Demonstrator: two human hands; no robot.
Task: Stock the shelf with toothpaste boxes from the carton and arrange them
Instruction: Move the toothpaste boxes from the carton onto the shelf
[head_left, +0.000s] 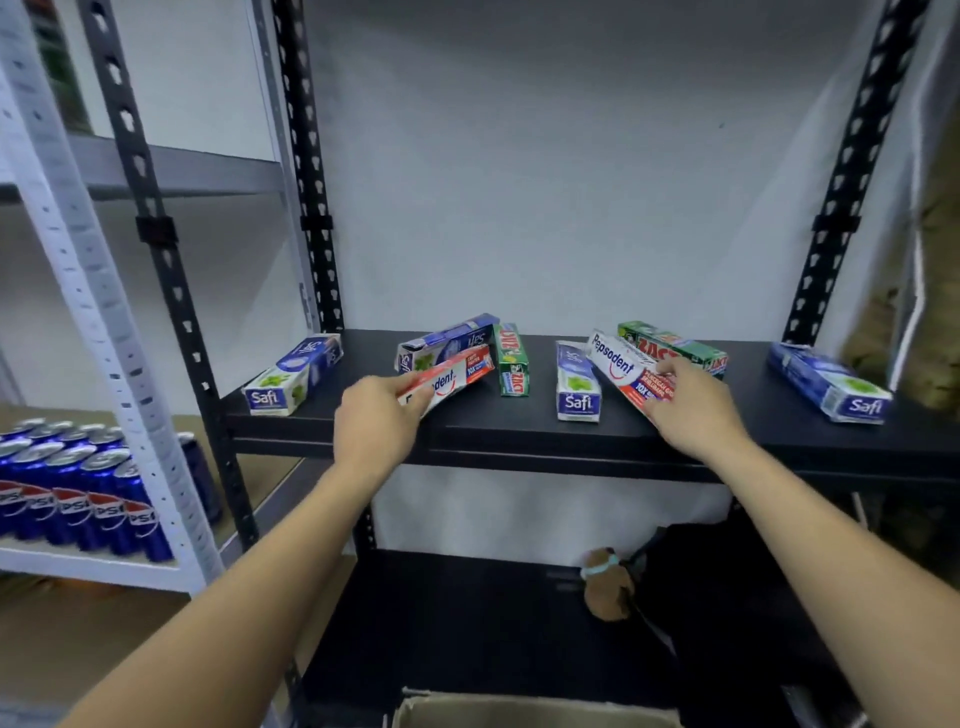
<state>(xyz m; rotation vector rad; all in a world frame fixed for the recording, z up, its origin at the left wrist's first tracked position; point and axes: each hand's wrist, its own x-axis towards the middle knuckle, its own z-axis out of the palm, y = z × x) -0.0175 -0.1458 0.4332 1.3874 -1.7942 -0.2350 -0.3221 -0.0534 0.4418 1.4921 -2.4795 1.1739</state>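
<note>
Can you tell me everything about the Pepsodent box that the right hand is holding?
The Pepsodent box is a long cardboard carton. It is white with a red end, blue Pepsodent lettering and a red smile curve. It lies slanted on the black shelf, with its near end at the front edge. The right hand grips that end, fingers curled over it. A Safi box sits beside it and a green Zact box lies behind.
</note>
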